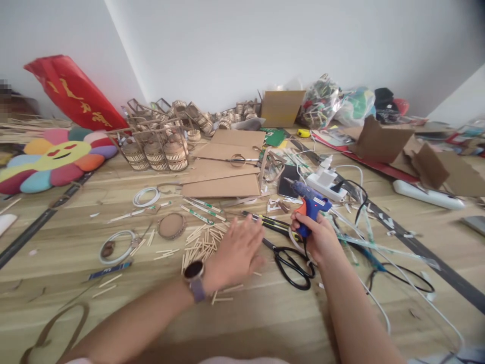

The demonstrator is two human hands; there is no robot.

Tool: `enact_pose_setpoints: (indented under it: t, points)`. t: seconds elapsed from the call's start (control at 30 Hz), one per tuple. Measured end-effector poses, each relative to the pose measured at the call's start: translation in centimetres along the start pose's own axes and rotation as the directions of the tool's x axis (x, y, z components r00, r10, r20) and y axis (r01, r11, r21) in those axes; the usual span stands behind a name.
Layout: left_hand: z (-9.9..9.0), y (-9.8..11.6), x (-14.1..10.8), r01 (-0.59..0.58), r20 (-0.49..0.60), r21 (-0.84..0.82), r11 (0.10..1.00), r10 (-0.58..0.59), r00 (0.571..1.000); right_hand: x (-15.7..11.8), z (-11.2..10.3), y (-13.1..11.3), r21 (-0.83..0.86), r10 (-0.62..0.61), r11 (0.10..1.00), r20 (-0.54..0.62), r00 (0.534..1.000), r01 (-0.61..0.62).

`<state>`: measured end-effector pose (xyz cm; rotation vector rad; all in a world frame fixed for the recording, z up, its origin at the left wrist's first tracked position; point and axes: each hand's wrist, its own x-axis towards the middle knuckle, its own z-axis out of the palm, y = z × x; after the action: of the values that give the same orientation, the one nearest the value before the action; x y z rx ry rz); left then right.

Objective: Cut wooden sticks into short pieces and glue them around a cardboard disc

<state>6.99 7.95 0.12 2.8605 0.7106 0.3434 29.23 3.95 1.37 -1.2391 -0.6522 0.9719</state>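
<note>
My right hand [321, 235] grips a blue hot glue gun [311, 205] by its handle, fingers at the orange trigger, nozzle pointing up and left. Over a loose pile of short wooden sticks [202, 245] hovers or rests my left hand [238, 247], palm down with fingers stretched out and nothing visibly held. Whether it touches the sticks I cannot tell. Between my hands lie black-handled scissors [293, 268] and a black-and-yellow utility knife [278, 225]. A round cardboard disc [172, 225] with a dark rim sits left of the sticks.
Cardboard sheets [223, 184] lie ahead, beside small stick-sided baskets in a frame [155, 151]. A white power strip [326, 182] with cables stands behind the glue gun. White cord coils [146, 196], a flower cushion [56, 156] and a cardboard box [282, 108] are farther around.
</note>
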Motion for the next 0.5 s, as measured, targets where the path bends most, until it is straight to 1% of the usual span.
enact_pose_setpoints:
  t: [0.07,0.1,0.13,0.2,0.23,0.3,0.4,0.43,0.5]
  points:
    - [1.7,0.3,-3.3,-0.024,0.070,0.061,0.998,0.019,0.997,0.0,0.1,0.1,-0.004,-0.002,1.000,0.004,1.000,0.002]
    - [2.3,0.3,-4.6,0.007,0.074,0.083,0.996,-0.014,0.997,-0.1,0.2,0.2,-0.008,0.001,1.000,0.010,1.000,-0.001]
    - [2.7,0.2,-5.5,0.049,0.055,0.104,0.993,-0.055,0.997,-0.1,0.4,0.2,-0.013,0.005,1.000,0.016,1.000,-0.005]
    - [2.8,-0.3,-6.8,0.116,0.026,0.128,0.985,-0.120,0.992,-0.2,0.7,0.4,-0.024,0.016,1.000,0.031,0.999,-0.015]
    - [2.6,-0.6,-7.2,0.137,0.020,0.136,0.981,-0.141,0.990,-0.2,0.8,0.5,-0.030,0.020,0.999,0.037,0.999,-0.019]
    - [1.8,-1.3,-7.9,0.138,0.038,0.138,0.981,-0.145,0.989,-0.2,1.1,0.7,-0.039,0.026,0.999,0.045,0.999,-0.025]
    - [0.3,-3.0,-8.7,0.139,0.069,0.117,0.983,-0.148,0.987,-0.2,1.2,0.8,-0.054,0.041,0.998,0.057,0.998,-0.038]
    - [-0.1,-3.9,-8.9,0.178,0.061,0.113,0.978,-0.185,0.981,-0.3,1.3,0.8,-0.062,0.048,0.997,0.065,0.997,-0.044]
    - [-0.6,-5.7,-9.1,0.327,0.020,0.113,0.938,-0.331,0.944,-0.6,1.6,0.8,-0.081,0.065,0.995,0.095,0.993,-0.057]
